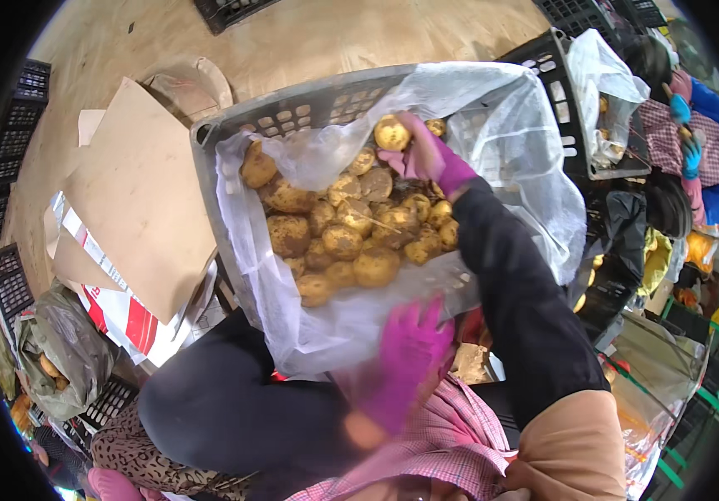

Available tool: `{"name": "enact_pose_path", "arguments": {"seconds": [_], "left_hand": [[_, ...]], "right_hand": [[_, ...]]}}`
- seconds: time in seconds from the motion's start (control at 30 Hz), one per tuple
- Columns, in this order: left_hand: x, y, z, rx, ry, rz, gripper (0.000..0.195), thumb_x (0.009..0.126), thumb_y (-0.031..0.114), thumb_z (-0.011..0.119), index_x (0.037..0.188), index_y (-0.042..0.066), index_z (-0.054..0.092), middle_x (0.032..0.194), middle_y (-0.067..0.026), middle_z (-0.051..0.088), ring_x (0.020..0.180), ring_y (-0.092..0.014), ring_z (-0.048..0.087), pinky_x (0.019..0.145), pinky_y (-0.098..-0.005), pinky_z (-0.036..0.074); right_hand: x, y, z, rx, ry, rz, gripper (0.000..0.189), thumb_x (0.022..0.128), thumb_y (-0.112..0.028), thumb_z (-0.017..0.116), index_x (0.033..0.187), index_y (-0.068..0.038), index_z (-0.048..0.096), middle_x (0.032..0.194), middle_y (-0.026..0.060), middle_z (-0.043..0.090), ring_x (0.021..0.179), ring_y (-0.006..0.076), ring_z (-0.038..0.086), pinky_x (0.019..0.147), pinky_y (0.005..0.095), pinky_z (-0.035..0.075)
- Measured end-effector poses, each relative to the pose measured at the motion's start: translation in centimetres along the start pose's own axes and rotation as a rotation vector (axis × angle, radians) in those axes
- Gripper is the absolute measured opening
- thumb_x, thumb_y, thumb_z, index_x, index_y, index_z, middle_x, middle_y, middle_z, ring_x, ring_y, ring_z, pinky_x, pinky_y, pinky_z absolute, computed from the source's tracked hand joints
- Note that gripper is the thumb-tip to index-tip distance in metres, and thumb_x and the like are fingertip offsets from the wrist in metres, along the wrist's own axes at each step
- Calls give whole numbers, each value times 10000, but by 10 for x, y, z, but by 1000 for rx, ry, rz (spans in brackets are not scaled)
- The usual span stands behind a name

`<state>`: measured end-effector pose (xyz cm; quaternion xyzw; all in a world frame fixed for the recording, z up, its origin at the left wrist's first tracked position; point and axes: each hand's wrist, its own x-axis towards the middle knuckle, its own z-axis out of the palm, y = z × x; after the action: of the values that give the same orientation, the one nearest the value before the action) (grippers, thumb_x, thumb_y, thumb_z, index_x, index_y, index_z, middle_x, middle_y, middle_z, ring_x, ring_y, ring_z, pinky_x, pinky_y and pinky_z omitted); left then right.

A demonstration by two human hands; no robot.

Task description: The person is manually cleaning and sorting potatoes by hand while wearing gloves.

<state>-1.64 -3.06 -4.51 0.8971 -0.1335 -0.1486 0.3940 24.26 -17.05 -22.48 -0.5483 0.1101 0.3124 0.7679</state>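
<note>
A dark plastic crate [327,100] lined with thin white sheeting [516,156] sits before me, tilted in the view. Soil-smeared potatoes [342,243] are heaped in its left and middle part. My right hand [427,156], in a magenta glove, grips a round yellowish potato [392,133] above the heap near the far wall. Beneath that hand some dark soil-like matter shows between the potatoes. My left hand [410,351], gloved alike and blurred by motion, is over the crate's near edge with fingers apart. I see nothing in it; whether it touches the liner I cannot tell.
Flattened cardboard [140,194] leans left of the crate. A grey plastic bag [71,351] holding produce stands lower left. To the right is another lined crate [616,156], where a person in blue gloves [691,156] works. Black crates [12,275] line the left side.
</note>
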Motion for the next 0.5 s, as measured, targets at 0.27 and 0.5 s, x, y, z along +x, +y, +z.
{"name": "enact_pose_path", "arguments": {"seconds": [0.27,0.5], "left_hand": [[3,15,-21,-308,163,229,396,880,217,656,1229,44,581,1336,-160,527,1192,-337,517,1031,-454,388],[3,58,-30,-315,93,301,507,850,246,691,1289,41,542,1208,-192,592,1082,-345,593,904,-412,478]], "right_hand": [[-255,-81,44,385,-168,128,741,950,-647,394,1329,-17,493,1130,207,663,786,200,684,658,277,518],[-377,-21,111,-261,240,-289,477,1036,-403,386,1337,-38,448,1219,78,556,1071,149,551,911,288,434]]}}
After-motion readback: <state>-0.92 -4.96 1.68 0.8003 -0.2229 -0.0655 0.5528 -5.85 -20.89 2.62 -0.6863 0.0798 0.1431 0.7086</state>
